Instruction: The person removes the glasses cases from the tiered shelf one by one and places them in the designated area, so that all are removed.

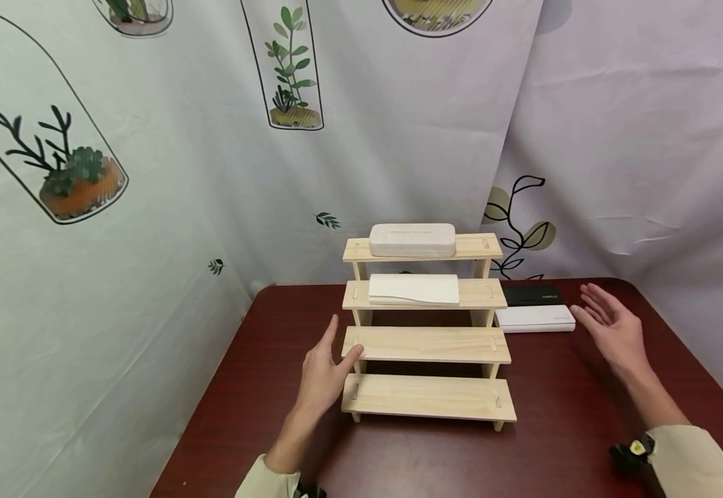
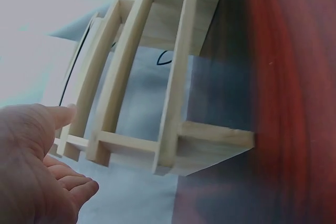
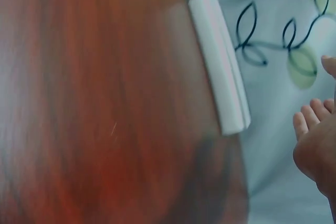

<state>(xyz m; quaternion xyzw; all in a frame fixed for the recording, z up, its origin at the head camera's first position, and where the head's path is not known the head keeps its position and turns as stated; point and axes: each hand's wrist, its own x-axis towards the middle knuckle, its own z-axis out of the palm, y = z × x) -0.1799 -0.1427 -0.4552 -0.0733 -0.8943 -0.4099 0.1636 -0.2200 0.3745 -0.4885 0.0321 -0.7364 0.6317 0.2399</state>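
Observation:
A four-tier wooden stand (image 1: 426, 397) rises in steps in the head view. Its top tier carries an off-white, rounded oblong case (image 1: 412, 240); on the tier below lies a flat white item (image 1: 413, 289) with a wavy front edge. My left hand (image 1: 321, 377) is at the stand's left side, index finger extended and thumb spread, the thumb tip overlapping a tier's left end. To the right of the stand, my right hand (image 1: 613, 332) hovers with relaxed fingers, holding nothing. Its thumb is close to the right end of a long white box (image 1: 534, 319).
A black box (image 1: 531, 296) lies behind the white one, near the back edge of the dark red table (image 1: 560, 415). Behind the table hangs a pale curtain (image 1: 392, 159) printed with plants. A small black device (image 1: 632, 451) sits at my right wrist.

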